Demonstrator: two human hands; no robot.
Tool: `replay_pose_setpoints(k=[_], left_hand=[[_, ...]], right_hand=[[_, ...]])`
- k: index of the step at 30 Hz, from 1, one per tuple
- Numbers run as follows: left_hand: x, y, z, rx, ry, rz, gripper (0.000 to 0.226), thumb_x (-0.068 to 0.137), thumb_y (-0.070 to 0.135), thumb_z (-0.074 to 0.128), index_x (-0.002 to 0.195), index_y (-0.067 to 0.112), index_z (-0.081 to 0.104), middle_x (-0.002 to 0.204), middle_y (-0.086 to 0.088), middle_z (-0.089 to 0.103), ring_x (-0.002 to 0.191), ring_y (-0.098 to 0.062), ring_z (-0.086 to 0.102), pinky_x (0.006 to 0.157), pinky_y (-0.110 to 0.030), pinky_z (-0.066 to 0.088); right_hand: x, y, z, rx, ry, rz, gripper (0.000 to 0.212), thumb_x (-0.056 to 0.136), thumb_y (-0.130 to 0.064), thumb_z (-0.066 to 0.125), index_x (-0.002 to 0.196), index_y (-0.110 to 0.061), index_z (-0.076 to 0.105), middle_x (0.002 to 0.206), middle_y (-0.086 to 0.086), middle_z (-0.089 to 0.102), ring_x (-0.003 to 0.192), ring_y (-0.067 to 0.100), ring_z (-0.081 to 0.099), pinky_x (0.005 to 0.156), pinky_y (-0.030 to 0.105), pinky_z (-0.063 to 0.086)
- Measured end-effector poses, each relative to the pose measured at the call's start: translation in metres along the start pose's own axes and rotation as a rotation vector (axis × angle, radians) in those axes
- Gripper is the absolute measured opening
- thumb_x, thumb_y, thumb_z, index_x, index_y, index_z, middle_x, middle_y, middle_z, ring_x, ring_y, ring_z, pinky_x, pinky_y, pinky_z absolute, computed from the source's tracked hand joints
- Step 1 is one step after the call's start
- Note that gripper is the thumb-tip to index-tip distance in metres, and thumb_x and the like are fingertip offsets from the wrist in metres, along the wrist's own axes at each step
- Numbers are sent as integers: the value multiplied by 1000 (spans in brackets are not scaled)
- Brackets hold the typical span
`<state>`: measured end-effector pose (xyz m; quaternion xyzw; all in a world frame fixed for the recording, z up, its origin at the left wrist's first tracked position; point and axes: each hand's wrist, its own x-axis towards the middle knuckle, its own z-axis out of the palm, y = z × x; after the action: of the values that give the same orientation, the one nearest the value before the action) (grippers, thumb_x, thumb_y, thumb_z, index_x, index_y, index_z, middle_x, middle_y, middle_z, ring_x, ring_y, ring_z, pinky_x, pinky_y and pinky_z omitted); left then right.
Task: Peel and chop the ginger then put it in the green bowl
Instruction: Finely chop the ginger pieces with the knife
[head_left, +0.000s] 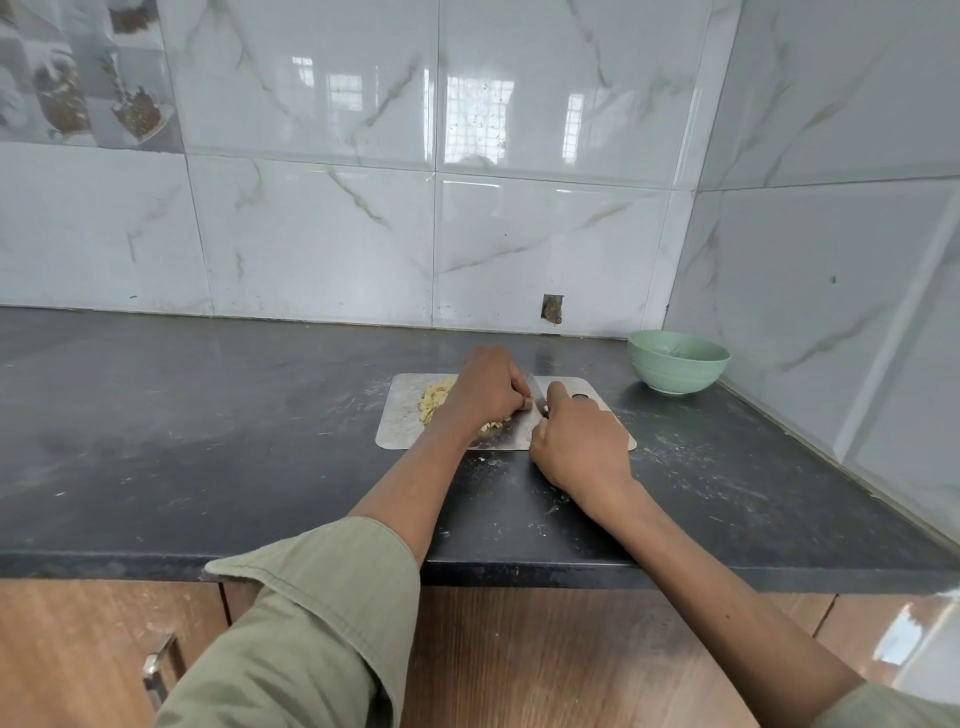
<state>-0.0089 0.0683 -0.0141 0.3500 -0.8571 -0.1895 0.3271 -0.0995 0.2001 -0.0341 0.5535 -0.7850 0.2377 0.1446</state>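
The olive sleeve (311, 613) of the left arm fills the near edge, reaching over the dark surface (208, 426) to the steel cutting board (400, 421). The left hand (485, 387) curls over the chopped ginger (434, 402), bunching it. The right hand (579, 441) grips the knife (537, 395), its blade just right of the left fingertips. The green bowl (678, 361) stands apart to the right, nearer the knife hand.

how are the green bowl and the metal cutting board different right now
The green bowl is round, deep and looks empty; the metal cutting board is flat, shiny and carries the chopped ginger. The bowl stands untouched near the corner wall; both hands work over the board. Both rest on the dark counter.
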Motion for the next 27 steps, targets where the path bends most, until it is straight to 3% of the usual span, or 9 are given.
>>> replay_pose_setpoints(k=[4,8,12,17,23,27], left_hand=[[2,-2,-3,-25,-6,-13,13,70,7,93,78,12,84,70,0,76,68,-10,72,74,-29,61],[5,-3,-6,-21,-29,-10,15,69,5,93,82,8,84,75,-5,78,74,-17,75,76,-35,63],[6,-4,-5,26,-39,15,14,70,6,92,82,10,84,75,-3,78,72,-12,73,74,-33,61],[4,-4,-4,13,-30,28,11,72,2,89,79,9,84,71,-3,77,53,6,59,63,-21,53],[3,-3,-2,22,-10,10,10,72,2,88,78,10,84,69,-1,76,65,-10,70,69,-30,60],[4,-4,-2,23,-23,9,11,73,3,89,79,12,84,70,-1,77,66,-11,71,69,-32,62]], right_hand=[[0,2,0,-1,2,9,26,97,-25,47,120,-13,46,104,15,62,80,31,46,65,37,34],[-3,3,-3,67,29,1,20,99,-27,45,115,-16,44,102,13,63,78,29,46,64,38,34],[-5,0,-4,65,30,-12,21,101,-26,44,118,-15,45,103,13,63,88,33,54,66,39,35],[-6,-1,-4,59,25,-11,21,101,-24,43,119,-14,45,104,14,62,90,35,55,67,40,36],[-4,1,-4,82,3,-24,16,99,-23,45,113,-16,49,101,14,62,94,35,56,67,39,36],[0,2,-5,80,-32,-34,13,96,-22,47,109,-19,48,94,11,58,85,32,50,66,38,36]])
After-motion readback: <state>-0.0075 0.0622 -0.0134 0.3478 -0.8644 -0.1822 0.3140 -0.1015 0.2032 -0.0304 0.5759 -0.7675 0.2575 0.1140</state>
